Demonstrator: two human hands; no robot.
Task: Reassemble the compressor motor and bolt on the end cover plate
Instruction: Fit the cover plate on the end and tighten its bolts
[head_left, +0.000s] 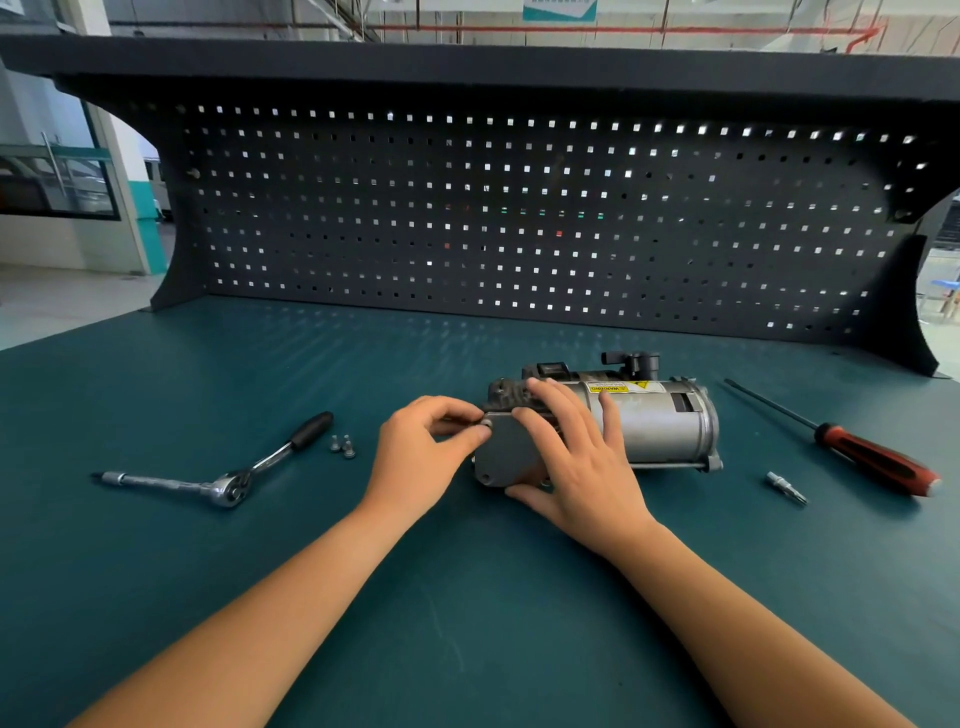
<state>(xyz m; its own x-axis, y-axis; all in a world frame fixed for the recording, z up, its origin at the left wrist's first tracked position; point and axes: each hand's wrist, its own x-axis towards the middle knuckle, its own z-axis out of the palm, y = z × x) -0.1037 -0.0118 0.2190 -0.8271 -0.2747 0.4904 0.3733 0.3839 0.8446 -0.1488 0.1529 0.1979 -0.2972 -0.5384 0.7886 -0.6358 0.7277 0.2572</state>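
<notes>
The silver compressor motor (657, 423) lies on its side on the green bench top, with a yellow warning label on its upper side. A grey end cover plate (506, 452) sits against its left end. My right hand (574, 457) lies over the motor and plate, fingers spread on top and thumb under the plate's lower edge. My left hand (421, 452) pinches a small bolt (487, 424) at the plate's upper left corner. A bolt hole shows at the plate's lower left corner. Two loose bolts (342, 446) stand to the left.
A ratchet wrench (228, 480) with an extension lies left of the bolts. At the right lie a red-handled screwdriver (872, 457) and a small driver bit (786, 487). A dark pegboard (519, 218) closes off the back of the bench.
</notes>
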